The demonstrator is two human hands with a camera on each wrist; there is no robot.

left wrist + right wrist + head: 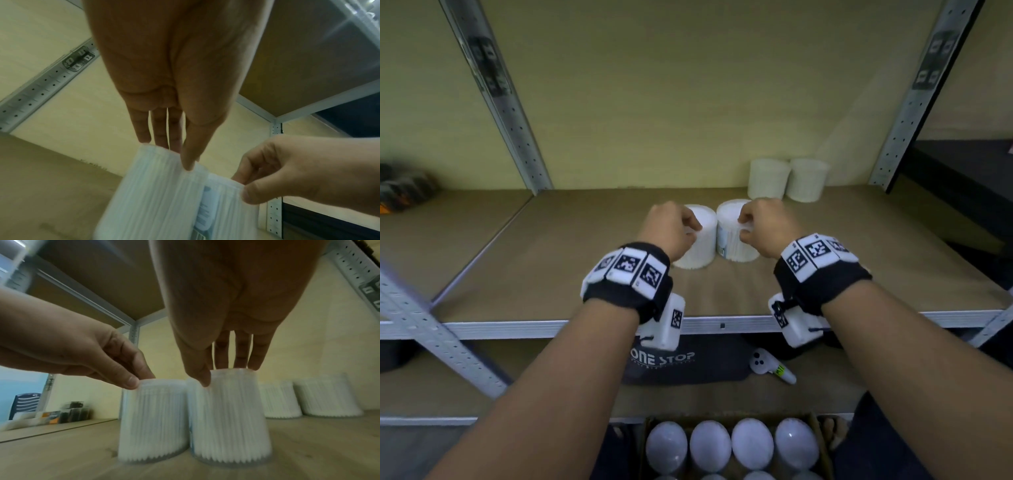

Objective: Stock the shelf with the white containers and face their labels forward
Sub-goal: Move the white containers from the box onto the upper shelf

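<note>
**Shelf stock: white containers, four on the board, more in the box**

Nearest you, below the shelf edge: a cardboard box (822,445) holding upright white containers (753,443), rounded lids showing, four in the front row and more behind, cut off at the frame edge. What is in them cannot be told.

On the lower shelf, just past the box: a dark bag (688,363) printed "ONE STOP", with a white controller (765,365) lying beside it.

On the middle shelf (551,274), where you are working: two white containers stand upright side by side, touching or nearly so.
- Left container (697,246): clear-walled, packed with upright white sticks. Your left hand (671,229) pinches its top rim, thumb on the near side, fingers on the far side. No label is visible on it.
- Right container (734,240): same contents. Your right hand (770,226) grips its top rim the same way, thumb in front, fingertips behind. A pale blue label (206,209) shows on its side, turned toward the left container rather than toward you.

Farther back and to the right, near the wall (654,102): two more white containers (768,178) (808,180), standing next to each other, well apart from the pair in your hands. Same white sticks inside; their labels cannot be made out.

Far left, on the neighbouring shelf: dark packaged goods (404,188), blurred.
</note>
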